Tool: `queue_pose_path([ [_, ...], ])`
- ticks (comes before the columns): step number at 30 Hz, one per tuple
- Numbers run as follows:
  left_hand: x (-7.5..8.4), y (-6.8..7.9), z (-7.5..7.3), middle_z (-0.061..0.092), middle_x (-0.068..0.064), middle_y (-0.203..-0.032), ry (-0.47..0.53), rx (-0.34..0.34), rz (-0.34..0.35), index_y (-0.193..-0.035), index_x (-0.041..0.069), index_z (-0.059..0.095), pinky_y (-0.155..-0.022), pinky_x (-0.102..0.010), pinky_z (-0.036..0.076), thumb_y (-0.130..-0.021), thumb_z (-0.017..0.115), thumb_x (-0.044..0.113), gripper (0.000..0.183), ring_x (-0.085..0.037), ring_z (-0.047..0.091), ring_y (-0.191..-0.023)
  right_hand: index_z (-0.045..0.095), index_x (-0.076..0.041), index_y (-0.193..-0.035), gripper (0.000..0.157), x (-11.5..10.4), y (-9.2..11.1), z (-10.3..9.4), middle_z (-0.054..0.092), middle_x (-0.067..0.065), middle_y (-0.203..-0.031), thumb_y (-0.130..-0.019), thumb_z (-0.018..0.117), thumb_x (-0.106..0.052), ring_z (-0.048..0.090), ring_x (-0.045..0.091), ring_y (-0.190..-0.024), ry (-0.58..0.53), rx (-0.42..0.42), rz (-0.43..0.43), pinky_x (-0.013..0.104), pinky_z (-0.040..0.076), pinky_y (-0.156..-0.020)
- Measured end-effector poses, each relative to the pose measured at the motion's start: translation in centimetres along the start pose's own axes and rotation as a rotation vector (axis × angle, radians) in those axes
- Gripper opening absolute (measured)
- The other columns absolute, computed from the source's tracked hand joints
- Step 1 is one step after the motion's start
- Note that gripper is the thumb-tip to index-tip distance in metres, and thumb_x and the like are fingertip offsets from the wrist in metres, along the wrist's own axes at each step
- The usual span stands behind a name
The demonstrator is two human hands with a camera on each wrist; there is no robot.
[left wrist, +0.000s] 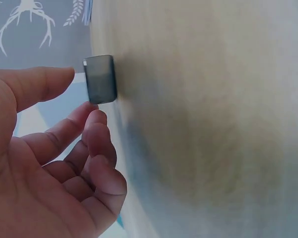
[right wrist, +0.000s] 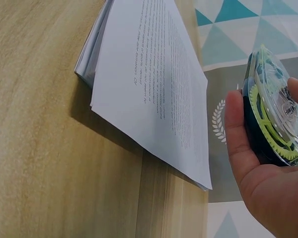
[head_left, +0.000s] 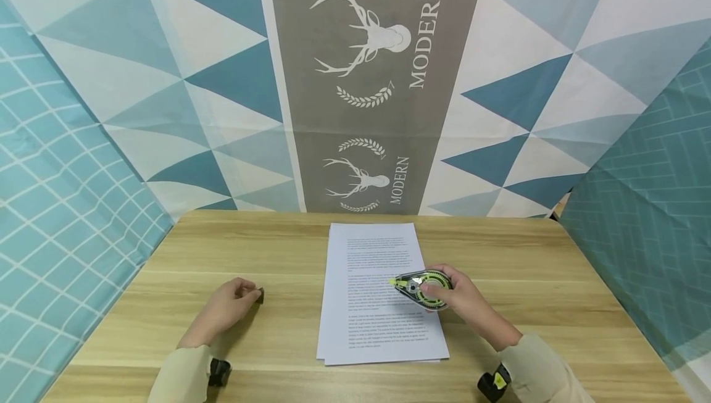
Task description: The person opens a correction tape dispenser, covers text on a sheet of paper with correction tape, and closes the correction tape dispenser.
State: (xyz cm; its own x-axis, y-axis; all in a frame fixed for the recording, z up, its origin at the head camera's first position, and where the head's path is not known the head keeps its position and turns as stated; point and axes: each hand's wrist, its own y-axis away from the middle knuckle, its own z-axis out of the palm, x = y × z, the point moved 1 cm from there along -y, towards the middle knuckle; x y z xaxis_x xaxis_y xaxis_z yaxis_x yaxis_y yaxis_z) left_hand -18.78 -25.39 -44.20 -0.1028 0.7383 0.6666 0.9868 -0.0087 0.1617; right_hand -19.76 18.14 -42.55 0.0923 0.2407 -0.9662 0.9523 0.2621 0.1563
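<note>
Corr. tape [head_left: 416, 284] is a clr/blk teardrop w/ lime gear [right wrist: 263, 122] & tip [head_left: 392, 282].

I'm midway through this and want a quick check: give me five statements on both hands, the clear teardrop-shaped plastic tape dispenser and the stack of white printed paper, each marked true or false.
1. The right hand grips the tape dispenser. True.
2. The paper stack lies to the left of the left hand. False: it lies between the two hands.
3. The paper stack rests on a light wood-grain tabletop. True.
4. The tape dispenser lies flat on the paper stack. False: it is held up, apart from the sheets.
5. In the left wrist view, a gap shows between the left thumb and a small, dark, translucent rectangular piece. True.
</note>
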Motion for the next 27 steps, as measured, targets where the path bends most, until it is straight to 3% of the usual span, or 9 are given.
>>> queue_pose_path([
  [5,0.9,0.2,-0.5,0.06,-0.015,-0.102,-0.028,0.03,0.026,-0.121,-0.007,0.051,-0.066,-0.033,0.049,-0.094,0.052,0.028,0.043,-0.021,0.058,-0.086,0.044,0.002,-0.127,0.051,0.0,0.0,0.1,0.055,0.023,-0.119,-0.087,0.065,-0.023,0.061,0.019,-0.091,0.002,0.02,0.024,0.036,0.055,-0.074],
  [11,2.4,0.5,-0.5,0.056,-0.016,-0.111,-0.053,0.076,0.074,-0.12,-0.001,0.054,-0.07,-0.033,0.049,-0.093,0.054,0.029,0.04,-0.024,0.058,-0.095,0.045,0.001,-0.126,0.051,0.1,0.1,0.1,0.056,0.022,-0.118,-0.086,0.065,-0.024,0.061,0.02,-0.091,0.002,0.02,0.028,0.036,0.056,-0.074],
  [19,4.9,0.6,0.9,0.058,-0.014,-0.109,-0.09,0.105,0.251,-0.111,0.003,0.059,-0.081,-0.04,0.049,-0.088,0.063,0.027,0.033,-0.026,0.057,-0.097,0.044,0.001,-0.127,0.052,0.3,0.1,0.0,0.054,0.023,-0.119,-0.086,0.066,-0.023,0.06,0.02,-0.092,-0.01,0.025,0.032,0.037,0.056,-0.073],
  [27,6.6,0.1,2.6,0.061,-0.008,-0.103,-0.081,0.069,0.342,-0.103,0.006,0.062,-0.084,-0.039,0.046,-0.083,0.069,0.023,0.026,-0.024,0.055,-0.096,0.044,0.002,-0.126,0.052,0.2,0.2,0.0,0.054,0.022,-0.118,-0.086,0.066,-0.022,0.06,0.019,-0.091,-0.017,0.023,0.025,0.036,0.056,-0.072],
])
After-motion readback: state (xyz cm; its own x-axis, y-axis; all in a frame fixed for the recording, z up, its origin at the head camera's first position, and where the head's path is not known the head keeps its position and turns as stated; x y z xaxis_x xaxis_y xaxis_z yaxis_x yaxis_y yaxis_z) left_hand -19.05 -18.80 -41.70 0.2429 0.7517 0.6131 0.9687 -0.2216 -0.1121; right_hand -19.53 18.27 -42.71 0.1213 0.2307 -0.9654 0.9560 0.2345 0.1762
